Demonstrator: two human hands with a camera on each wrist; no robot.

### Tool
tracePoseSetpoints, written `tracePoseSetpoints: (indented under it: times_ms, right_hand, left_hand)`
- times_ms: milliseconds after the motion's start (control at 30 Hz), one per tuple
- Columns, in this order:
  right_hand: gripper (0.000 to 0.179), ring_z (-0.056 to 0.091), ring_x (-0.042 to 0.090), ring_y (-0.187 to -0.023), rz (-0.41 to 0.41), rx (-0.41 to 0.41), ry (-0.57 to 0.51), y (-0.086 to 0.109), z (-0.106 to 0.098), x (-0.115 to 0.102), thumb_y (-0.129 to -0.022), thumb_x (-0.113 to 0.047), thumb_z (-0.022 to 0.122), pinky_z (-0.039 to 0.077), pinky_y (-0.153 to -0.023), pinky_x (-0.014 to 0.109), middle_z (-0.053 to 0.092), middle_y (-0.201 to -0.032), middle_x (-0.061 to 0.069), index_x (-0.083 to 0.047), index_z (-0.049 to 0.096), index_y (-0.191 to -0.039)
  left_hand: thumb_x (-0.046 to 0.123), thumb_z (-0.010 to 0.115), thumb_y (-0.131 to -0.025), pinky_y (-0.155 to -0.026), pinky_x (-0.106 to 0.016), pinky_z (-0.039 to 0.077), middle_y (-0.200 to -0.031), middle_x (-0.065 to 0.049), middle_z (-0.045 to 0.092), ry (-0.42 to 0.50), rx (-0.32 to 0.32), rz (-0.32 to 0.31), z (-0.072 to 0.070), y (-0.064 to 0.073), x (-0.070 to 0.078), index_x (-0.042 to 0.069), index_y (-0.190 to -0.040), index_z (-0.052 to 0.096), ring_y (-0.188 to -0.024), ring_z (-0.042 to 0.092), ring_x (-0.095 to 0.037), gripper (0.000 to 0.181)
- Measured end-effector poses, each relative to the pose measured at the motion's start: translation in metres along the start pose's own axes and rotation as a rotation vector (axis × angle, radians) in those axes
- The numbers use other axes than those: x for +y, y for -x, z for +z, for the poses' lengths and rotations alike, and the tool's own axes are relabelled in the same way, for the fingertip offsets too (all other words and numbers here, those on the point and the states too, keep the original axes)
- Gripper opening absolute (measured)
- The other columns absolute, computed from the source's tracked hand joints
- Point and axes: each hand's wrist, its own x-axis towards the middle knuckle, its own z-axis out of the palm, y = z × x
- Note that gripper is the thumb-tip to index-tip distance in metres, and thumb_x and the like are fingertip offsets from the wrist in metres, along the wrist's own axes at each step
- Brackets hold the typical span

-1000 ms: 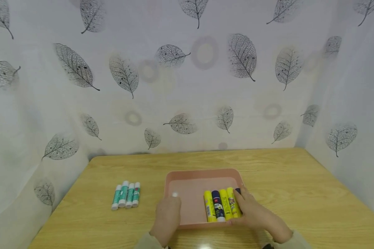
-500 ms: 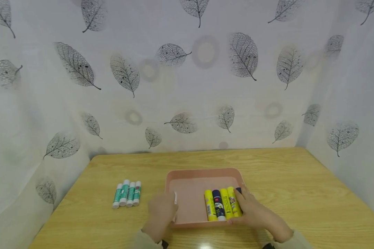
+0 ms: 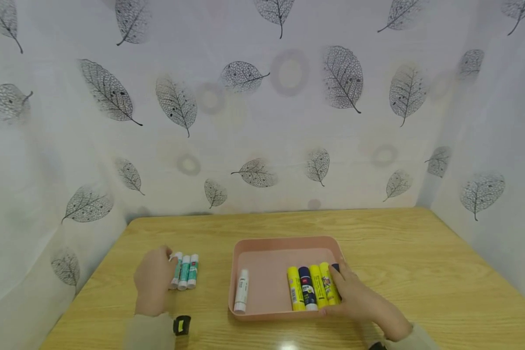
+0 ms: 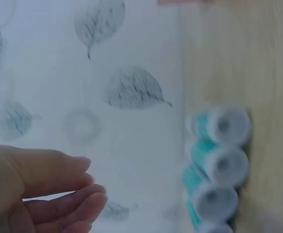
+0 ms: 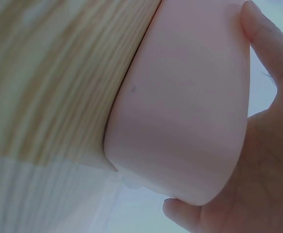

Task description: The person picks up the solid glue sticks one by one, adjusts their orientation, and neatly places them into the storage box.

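Observation:
My left hand (image 3: 152,279) is at the teal-and-white glue sticks (image 3: 184,272) lying in a row on the table, hiding part of the row in the head view. In the left wrist view, its loosely bent fingers hold nothing and are apart from the glue sticks (image 4: 224,167). My right hand (image 3: 354,299) holds the pink tray (image 3: 284,243) at its front right corner, thumb at the front rim and fingers along the right side. Inside the tray, a white glue stick (image 3: 241,291) lies at the left. Yellow and navy glue sticks (image 3: 307,287) lie side by side at the right.
The wooden table (image 3: 420,272) extends around the tray. A pale curtain (image 3: 262,121) with leaf prints hangs behind the table and along both sides. A black band (image 3: 182,324) is on the left wrist.
My left hand has let go of the white glue stick in the tray's left side and moved left to the teal glue sticks. The right hand stays on the tray.

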Motion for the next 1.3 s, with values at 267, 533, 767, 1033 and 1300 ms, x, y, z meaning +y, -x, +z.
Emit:
tracePoseSetpoints:
  times_ms: [267, 533, 767, 1033, 1300]
  right_hand:
    - [0.104, 0.012, 0.051, -0.123, 0.005, 0.0, 0.001, 0.0, 0.0, -0.001, -0.065, -0.055, 0.068, 0.022, -0.093, 0.061, 0.005, -0.137, 0.036, 0.012, 0.025, -0.132]
    - [0.105, 0.012, 0.05, -0.123, 0.004, 0.002, 0.012, 0.0, 0.0, 0.0, -0.065, -0.057, 0.066, 0.023, -0.093, 0.06, 0.006, -0.137, 0.035, 0.012, 0.025, -0.132]
    - [0.105, 0.012, 0.05, -0.123, 0.006, 0.0, 0.009, 0.0, 0.0, 0.0, -0.065, -0.057, 0.067, 0.022, -0.093, 0.061, 0.006, -0.137, 0.035, 0.012, 0.025, -0.132]
    - [0.105, 0.01, 0.05, -0.123, 0.005, -0.001, 0.001, 0.001, 0.0, -0.001, -0.065, -0.055, 0.067, 0.021, -0.094, 0.061, 0.005, -0.137, 0.036, 0.013, 0.024, -0.132]
    - [0.104, 0.012, 0.05, -0.123, 0.003, 0.005, 0.013, 0.001, -0.001, -0.002, -0.066, -0.055, 0.067, 0.022, -0.093, 0.061, 0.005, -0.137, 0.036, 0.013, 0.025, -0.132]
  left_hand:
    - [0.004, 0.053, -0.081, -0.059, -0.044, 0.047, -0.095, -0.028, 0.056, 0.074, -0.113, -0.111, 0.009, -0.008, -0.036, -0.014, -0.098, 0.053, -0.079, 0.056, -0.036, 0.025]
    - [0.003, 0.053, -0.079, -0.058, -0.04, 0.046, -0.091, -0.029, 0.055, 0.108, -0.232, -0.148, 0.018, -0.011, -0.046, -0.018, -0.1, 0.049, -0.071, 0.055, -0.028, 0.03]
    - [0.004, 0.055, -0.077, -0.061, -0.041, 0.046, -0.088, -0.028, 0.055, 0.103, -0.235, -0.14, 0.02, -0.013, -0.047, -0.019, -0.096, 0.05, -0.073, 0.054, -0.03, 0.03]
    - [0.003, 0.057, -0.076, -0.064, -0.042, 0.046, -0.085, -0.028, 0.056, 0.124, -0.244, -0.142, 0.021, -0.012, -0.049, -0.019, -0.092, 0.051, -0.075, 0.054, -0.032, 0.028]
    - [0.005, 0.057, -0.078, -0.059, -0.038, 0.046, -0.078, -0.021, 0.056, 0.149, -0.237, -0.163, 0.02, -0.012, -0.052, -0.018, -0.09, 0.051, -0.071, 0.054, -0.029, 0.027]
